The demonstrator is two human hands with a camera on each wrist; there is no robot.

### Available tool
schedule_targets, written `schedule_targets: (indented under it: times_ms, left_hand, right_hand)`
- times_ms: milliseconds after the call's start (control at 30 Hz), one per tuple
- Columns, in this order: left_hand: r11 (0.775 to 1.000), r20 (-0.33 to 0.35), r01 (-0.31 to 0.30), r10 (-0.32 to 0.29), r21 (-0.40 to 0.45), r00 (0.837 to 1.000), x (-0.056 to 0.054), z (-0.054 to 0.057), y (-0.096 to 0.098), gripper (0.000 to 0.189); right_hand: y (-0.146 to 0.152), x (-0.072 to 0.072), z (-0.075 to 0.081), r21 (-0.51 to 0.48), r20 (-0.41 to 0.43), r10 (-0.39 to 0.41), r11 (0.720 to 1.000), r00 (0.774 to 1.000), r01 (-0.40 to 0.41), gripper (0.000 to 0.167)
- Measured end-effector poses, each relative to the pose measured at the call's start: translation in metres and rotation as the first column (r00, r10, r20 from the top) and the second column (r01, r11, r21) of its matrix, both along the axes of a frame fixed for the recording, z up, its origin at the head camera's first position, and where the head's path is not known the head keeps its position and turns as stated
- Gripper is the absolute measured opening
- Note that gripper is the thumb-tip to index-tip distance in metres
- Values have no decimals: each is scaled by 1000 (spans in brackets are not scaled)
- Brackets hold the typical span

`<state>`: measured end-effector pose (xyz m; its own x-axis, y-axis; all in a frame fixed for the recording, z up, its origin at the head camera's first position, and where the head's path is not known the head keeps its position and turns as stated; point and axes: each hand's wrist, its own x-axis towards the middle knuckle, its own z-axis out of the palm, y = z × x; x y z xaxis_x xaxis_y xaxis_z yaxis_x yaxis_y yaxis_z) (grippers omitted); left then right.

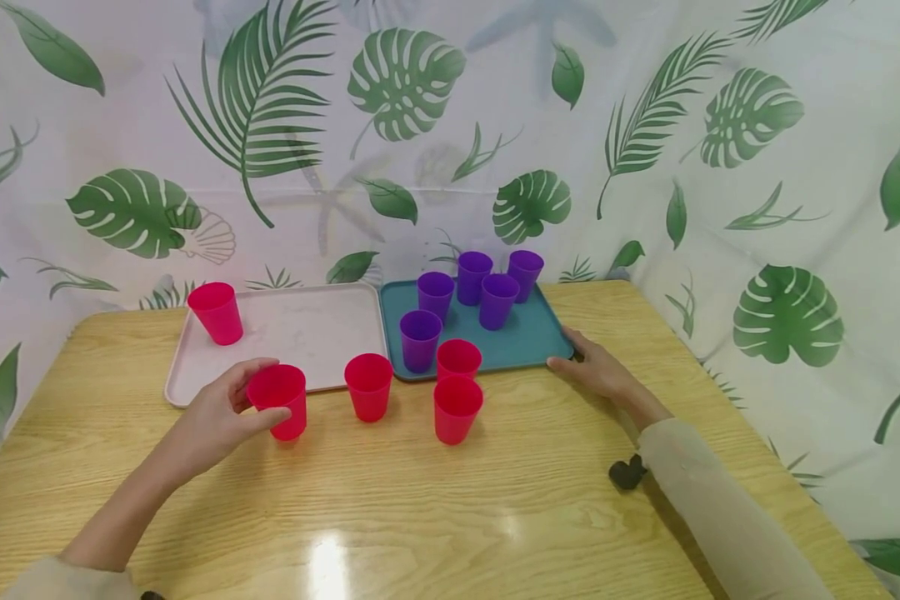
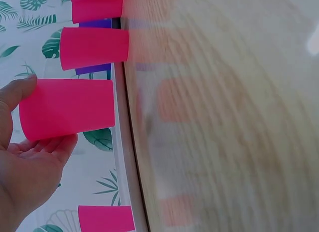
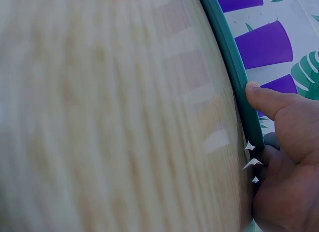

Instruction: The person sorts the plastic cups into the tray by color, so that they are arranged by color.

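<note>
left hand point(image 1: 221, 423) grips red cup point(image 1: 290, 400), left of frame centre; right hand point(image 1: 603, 371) pinches teal tray point(image 1: 517, 348) at corner, right of centre; cup judged light, stiffish, smooth; best held mid-wall.

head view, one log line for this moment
left hand: holds red cup | right hand: grips teal tray | purple cups: on teal tray

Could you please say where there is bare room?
Bare: the pale rectangular tray, right of its red tapered cup; the wooden table, in front of the four other red cups. Crowded: the teal rectangular tray, holding five purple tapered cups.
</note>
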<state>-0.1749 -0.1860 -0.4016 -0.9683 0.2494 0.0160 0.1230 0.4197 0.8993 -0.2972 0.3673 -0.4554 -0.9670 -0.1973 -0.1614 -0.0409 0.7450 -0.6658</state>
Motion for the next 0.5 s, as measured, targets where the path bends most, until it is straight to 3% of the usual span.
schedule_targets:
  times_ms: [233, 500]
  left_hand:
    - [994, -41, -31, 27, -106, 999, -14, 3, -2, 74]
    - [990, -52, -59, 53, -129, 997, -28, 4, -3, 75]
  right_hand:
    - [-1, 2, 1, 2, -6, 1, 1000, 1000, -1, 89]
    - [-1, 3, 2, -15, 0, -3, 1000, 1000, 3, 87]
